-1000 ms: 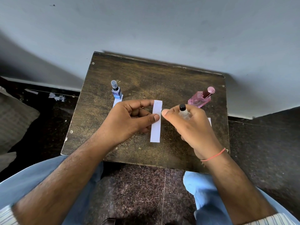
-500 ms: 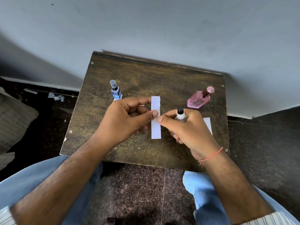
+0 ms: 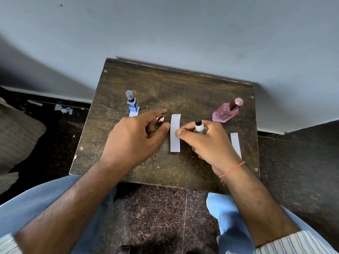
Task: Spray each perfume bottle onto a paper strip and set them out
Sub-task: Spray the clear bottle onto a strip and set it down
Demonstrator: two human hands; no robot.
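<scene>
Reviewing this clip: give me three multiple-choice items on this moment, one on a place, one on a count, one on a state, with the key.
1. Where does the pink bottle stand on the table?
A. far right
B. far left
C. near edge, centre

2. How many paper strips show on the table?
A. one
B. three
C. five

3. What is the right hand doing?
A. lying flat and empty
B. gripping a small black-topped bottle
C. lifting the pink bottle

Key: 1 A, it stands at the far right; 2 B, one strip under the blue bottle, the middle strip, one at right; 3 B, its fingers curl round that bottle.
</scene>
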